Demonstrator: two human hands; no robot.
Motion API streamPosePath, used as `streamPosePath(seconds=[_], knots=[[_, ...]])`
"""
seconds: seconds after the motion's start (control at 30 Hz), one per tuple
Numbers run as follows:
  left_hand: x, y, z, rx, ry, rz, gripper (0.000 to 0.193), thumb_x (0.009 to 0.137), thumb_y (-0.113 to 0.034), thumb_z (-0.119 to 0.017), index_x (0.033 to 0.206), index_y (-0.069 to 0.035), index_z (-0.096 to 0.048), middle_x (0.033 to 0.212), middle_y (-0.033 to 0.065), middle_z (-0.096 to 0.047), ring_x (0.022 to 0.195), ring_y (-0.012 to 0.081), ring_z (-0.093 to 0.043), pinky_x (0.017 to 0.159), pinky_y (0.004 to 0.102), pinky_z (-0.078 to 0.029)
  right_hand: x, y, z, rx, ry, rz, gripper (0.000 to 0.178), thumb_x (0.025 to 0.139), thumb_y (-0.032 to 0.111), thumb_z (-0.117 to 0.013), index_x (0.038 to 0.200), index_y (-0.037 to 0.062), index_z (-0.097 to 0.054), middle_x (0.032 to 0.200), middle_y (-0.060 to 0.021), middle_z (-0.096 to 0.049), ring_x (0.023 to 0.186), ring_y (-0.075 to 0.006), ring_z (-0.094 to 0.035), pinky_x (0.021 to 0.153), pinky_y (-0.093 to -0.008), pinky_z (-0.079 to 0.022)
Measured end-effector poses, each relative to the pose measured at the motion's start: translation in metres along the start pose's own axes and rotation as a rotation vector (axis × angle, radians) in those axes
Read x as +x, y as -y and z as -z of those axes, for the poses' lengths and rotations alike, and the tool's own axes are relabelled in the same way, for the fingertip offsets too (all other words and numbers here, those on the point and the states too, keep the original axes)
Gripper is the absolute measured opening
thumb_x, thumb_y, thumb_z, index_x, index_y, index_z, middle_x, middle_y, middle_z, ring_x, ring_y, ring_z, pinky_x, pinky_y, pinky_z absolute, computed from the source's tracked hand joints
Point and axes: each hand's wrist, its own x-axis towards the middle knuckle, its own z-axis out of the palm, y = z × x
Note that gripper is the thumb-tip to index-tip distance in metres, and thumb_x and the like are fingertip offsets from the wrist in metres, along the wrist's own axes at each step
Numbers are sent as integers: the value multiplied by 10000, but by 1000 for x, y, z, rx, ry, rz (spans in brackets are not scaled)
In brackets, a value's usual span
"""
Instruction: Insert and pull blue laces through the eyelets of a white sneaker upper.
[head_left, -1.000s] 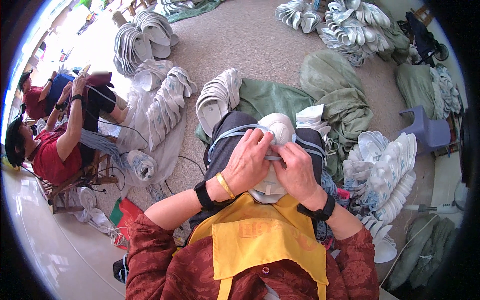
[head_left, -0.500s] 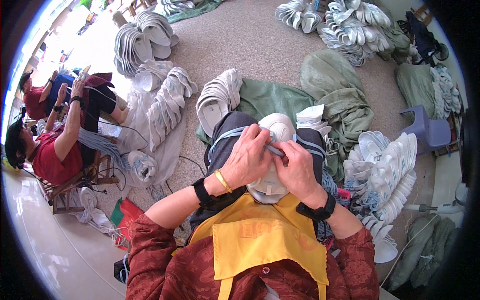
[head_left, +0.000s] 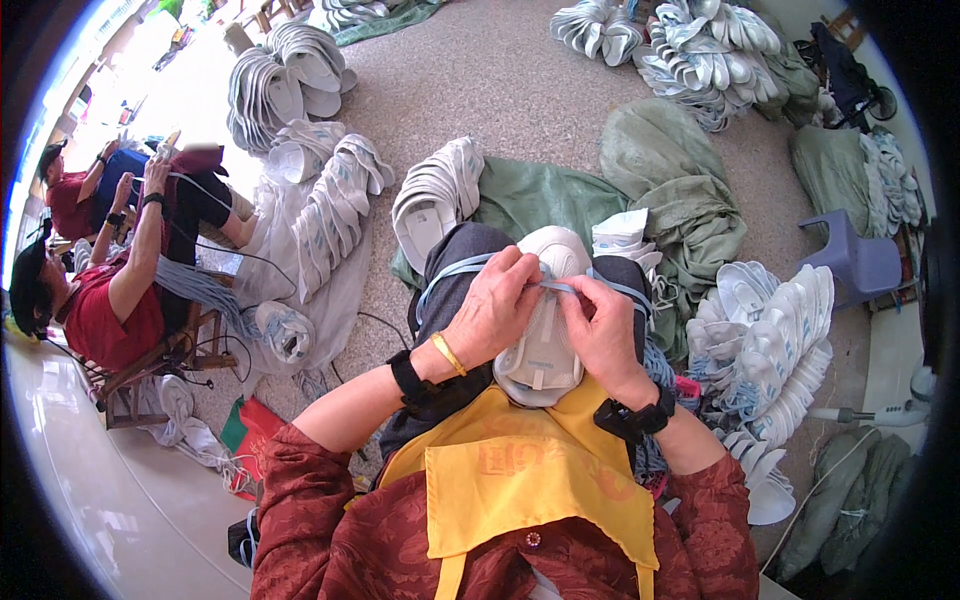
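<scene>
A white shoe upper [head_left: 538, 368] rests on my lap between my knees, its rounded toe pointing away from me. A pale blue shoelace [head_left: 462, 267] runs across it, with loose lengths lying over both thighs. My left hand [head_left: 490, 308] is closed in a pinch on the lace at the left of the upper's opening. Opposite it, the fingertips of my right hand [head_left: 602, 325] pinch the lace too. A short stretch of lace spans the gap between the two hands. The eyelets are partly hidden by my fingers.
Stacks of white uppers stand at left [head_left: 335, 215], ahead [head_left: 437, 200] and at right [head_left: 770, 345]. Green sacks [head_left: 670, 170] lie beyond my knees. A purple-grey stool [head_left: 850, 260] stands at right. Two people [head_left: 115, 310] sit working at left. A yellow apron [head_left: 540, 490] covers my front.
My right hand has shifted slightly right and turned, away from my left hand. More lace and the upper's middle now show between them. My left hand stays nearly in place.
</scene>
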Motion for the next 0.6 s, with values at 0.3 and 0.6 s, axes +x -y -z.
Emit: streamPosePath(seconds=[0.3,0.6], knots=[[2,3,-5,-9,-30,70,166,861,16,-688,971,-3,-565,866,123,-549,726,258,-611,639,356,-488,-1,-3,-1,47,6,-65,135,969,74,-665,1042,-33,-703,804,-189,-690,668,-282,-685,624,-363,-526],[3,6,3,-84,-22,141,149,863,25,-685,940,11,-559,806,114,-575,655,230,-583,611,349,-469,-2,-1,-1,56,-3,-57,132,968,59,-662,1051,-36,-701,815,-192,-686,674,-288,-677,629,-368,-522]])
